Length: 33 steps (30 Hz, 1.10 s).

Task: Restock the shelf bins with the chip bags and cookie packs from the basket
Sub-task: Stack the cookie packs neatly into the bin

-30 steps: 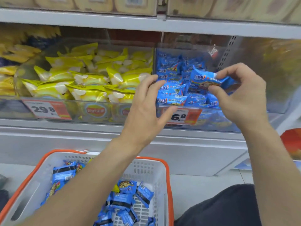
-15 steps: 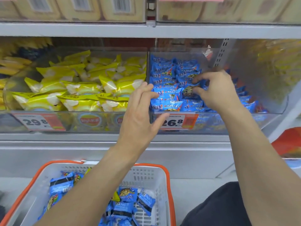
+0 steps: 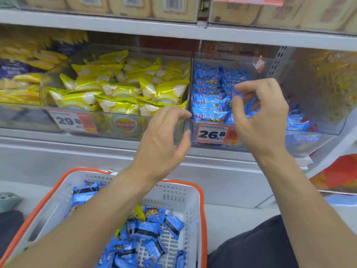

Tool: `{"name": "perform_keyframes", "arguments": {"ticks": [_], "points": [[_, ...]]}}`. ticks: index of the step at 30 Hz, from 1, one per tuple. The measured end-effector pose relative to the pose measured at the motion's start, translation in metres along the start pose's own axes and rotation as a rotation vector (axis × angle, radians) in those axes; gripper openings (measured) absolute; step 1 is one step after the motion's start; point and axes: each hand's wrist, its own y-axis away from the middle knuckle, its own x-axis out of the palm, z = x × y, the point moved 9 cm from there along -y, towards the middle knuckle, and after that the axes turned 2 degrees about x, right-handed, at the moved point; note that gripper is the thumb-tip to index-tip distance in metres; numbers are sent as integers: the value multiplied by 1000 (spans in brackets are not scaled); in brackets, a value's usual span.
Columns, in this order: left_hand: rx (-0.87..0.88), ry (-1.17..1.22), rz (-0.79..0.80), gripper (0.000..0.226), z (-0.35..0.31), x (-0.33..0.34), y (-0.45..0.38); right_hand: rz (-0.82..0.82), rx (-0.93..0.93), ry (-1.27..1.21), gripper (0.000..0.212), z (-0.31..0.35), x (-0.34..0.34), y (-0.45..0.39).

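A white basket with an orange rim (image 3: 194,198) stands on the floor below the shelf and holds several blue cookie packs (image 3: 152,229) and a sliver of a yellow chip bag (image 3: 140,212). On the shelf, a clear bin (image 3: 309,140) is filled with blue cookie packs (image 3: 208,101), and the clear bin to its left holds yellow chip bags (image 3: 119,93). My right hand (image 3: 260,120) hovers in front of the cookie bin, fingers loosely curled, holding nothing. My left hand (image 3: 164,140) floats by the divider between the two bins, relaxed and empty.
Price tags reading 29.8 (image 3: 71,120) and 26.8 (image 3: 212,134) hang on the bin fronts. Beige packs (image 3: 131,2) line the shelf above. More yellow bags (image 3: 21,82) fill the far left bin. A red package (image 3: 340,175) lies at the lower right, my dark-clothed knee (image 3: 260,248) beneath it.
My right hand carried a blue cookie pack into the bin, let it go and drew back empty. My left hand stayed near the divider. The view tilted slightly downward.
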Motion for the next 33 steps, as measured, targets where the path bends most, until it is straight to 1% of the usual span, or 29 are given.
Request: {"name": "perform_keyframes", "arguments": {"ticks": [1,4,7,9,11,13,16,18,20,22,25,27,29,33], "points": [[-20,-17,37,25,5,-3,14,26,-30,-41,12,13,8,8],[-116,-65,229,20,35,-7,70,142,-89,-163,12,44,40,35],[-300,-134,420,22,87,-11,141,315,-124,-253,14,68,84,73],[-448,-181,578,26,123,-12,191,464,-131,-266,16,75,118,104],[-580,-278,743,33,153,-20,240,646,-127,-254,17,79,155,145],[-704,-397,868,41,178,-35,282,856,-120,-243,18,84,190,195],[-802,-564,1023,50,202,-56,332,1210,-130,-206,25,93,231,284],[-831,-608,1075,57,214,-65,353,1434,-157,-164,34,100,248,342],[-872,-623,1098,62,224,-72,368,1626,-105,-129,41,105,259,389],[-919,-623,1139,67,230,-75,379,1766,-30,-126,48,111,267,429],[-913,-653,1191,66,232,-73,384,1888,68,-116,59,117,276,473],[-886,-683,1189,63,231,-72,383,1943,121,-90,61,116,279,495],[-865,-709,1181,60,230,-72,385,1938,182,-64,56,110,279,507],[-864,-700,1144,56,228,-72,387,1896,309,-114,42,103,278,512]]}}
